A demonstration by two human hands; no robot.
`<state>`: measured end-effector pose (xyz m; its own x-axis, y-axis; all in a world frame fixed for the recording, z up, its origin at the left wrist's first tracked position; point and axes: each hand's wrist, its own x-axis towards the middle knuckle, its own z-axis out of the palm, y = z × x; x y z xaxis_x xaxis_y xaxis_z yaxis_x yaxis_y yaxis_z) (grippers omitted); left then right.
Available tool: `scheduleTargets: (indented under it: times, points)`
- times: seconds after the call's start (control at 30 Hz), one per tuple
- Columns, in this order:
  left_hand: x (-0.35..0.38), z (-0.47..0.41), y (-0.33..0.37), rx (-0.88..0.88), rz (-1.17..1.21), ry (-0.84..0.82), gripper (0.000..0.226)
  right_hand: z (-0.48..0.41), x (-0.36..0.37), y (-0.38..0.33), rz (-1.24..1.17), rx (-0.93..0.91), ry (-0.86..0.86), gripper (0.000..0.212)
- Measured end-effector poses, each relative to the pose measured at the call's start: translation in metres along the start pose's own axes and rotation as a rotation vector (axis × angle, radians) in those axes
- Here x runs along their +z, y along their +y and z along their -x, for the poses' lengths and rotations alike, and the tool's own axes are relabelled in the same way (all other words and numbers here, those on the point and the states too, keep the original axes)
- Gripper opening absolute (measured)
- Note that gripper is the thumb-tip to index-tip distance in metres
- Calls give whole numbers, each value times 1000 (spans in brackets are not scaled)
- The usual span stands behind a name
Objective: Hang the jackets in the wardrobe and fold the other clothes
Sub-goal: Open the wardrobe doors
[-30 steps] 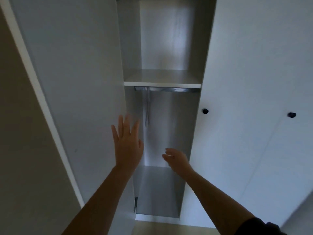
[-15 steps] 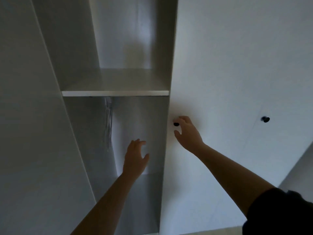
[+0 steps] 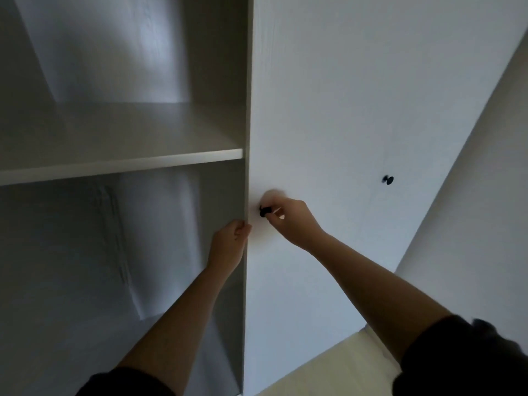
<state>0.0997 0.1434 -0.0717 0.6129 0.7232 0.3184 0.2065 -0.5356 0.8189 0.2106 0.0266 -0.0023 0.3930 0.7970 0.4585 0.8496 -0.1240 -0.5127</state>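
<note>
A white wardrobe fills the view. Its left compartment stands open, with a shelf (image 3: 120,164) across it and bare space below. The middle door (image 3: 314,110) is shut and carries a small black knob (image 3: 264,211). My right hand (image 3: 291,221) pinches that knob. My left hand (image 3: 230,242) curls its fingers round the left edge of the same door, just below and left of the knob. No jackets, clothes or hangers are in view.
A second black knob (image 3: 387,180) sits on the neighbouring door to the right. A pale wall (image 3: 485,195) runs along the right side. Light flooring (image 3: 328,367) shows at the bottom right.
The view has swung left and closer. My right hand moved from beside the knob onto it. My left hand moved right, from inside the compartment to the door's edge.
</note>
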Motion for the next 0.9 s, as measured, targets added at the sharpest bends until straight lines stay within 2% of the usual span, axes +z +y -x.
scheduleTargets:
  times: [0.3, 0.47, 0.67, 0.77, 0.83, 0.87, 0.9]
  points:
    - [16, 65, 23, 42, 111, -27, 15, 71, -37, 0, -116, 135, 36, 9]
    - [41, 120, 57, 81, 177, -99, 17, 131, -82, 9, -160, 125, 39, 6]
    - [92, 175, 116, 200, 165, -302, 19, 205, -142, 31, -164, 187, 105, 13]
    - [132, 190, 145, 164, 235, -369, 19, 238, -181, 42, -162, 272, 108, 15]
    - [156, 196, 160, 135, 241, -364, 16, 255, -203, 47, -71, 299, 59, 24]
    - [168, 199, 168, 139, 239, -358, 17, 263, -213, 50, -28, 311, 37, 27]
    - [178, 200, 174, 146, 238, -364, 31, 271, -219, 53, -16, 328, 34, 28]
